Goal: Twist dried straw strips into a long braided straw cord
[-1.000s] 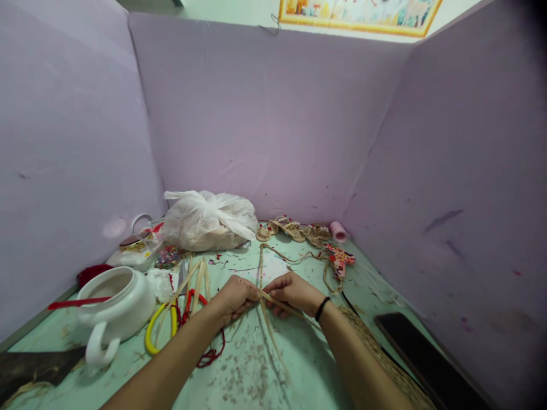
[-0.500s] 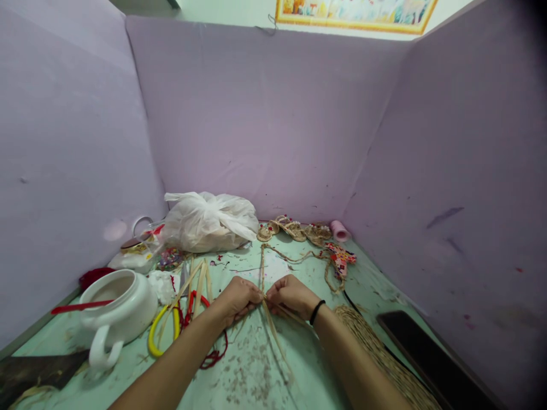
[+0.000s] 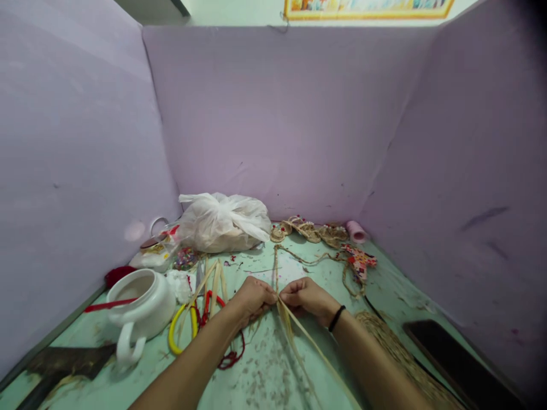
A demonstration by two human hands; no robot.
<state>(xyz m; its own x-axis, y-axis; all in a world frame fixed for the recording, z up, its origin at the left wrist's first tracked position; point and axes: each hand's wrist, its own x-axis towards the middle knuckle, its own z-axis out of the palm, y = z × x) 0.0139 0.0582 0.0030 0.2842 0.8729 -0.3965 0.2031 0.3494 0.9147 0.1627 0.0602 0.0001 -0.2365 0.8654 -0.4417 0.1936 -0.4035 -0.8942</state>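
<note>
A thin braided straw cord (image 3: pixel 276 267) runs back from my fingers, then bends right across the table. My left hand (image 3: pixel 256 297) pinches the cord's near end, its fingers closed. On the other side, my right hand (image 3: pixel 308 299), with a black band at the wrist, is closed at the same spot; its fingertips almost meet the left ones. Loose flat straw strands (image 3: pixel 314 343) fan out from between the hands toward the front edge. Which strands each hand grips is partly hidden by the fingers.
Left are a white pot (image 3: pixel 147 307) with a red stick, yellow-and-red-handled scissors (image 3: pixel 173 336) and a dark blade tool (image 3: pixel 72 360). Behind lie a white plastic bag (image 3: pixel 226 225), small woven pieces (image 3: pixel 305 229) and pink thread (image 3: pixel 356 231). Right are coiled straw braid (image 3: pixel 384 347) and a phone (image 3: pixel 457 361).
The whole view has shifted, so things appear farther right. One straw strand that lay along my right hand now slants down toward the front right. Both hands stay at the cord's end.
</note>
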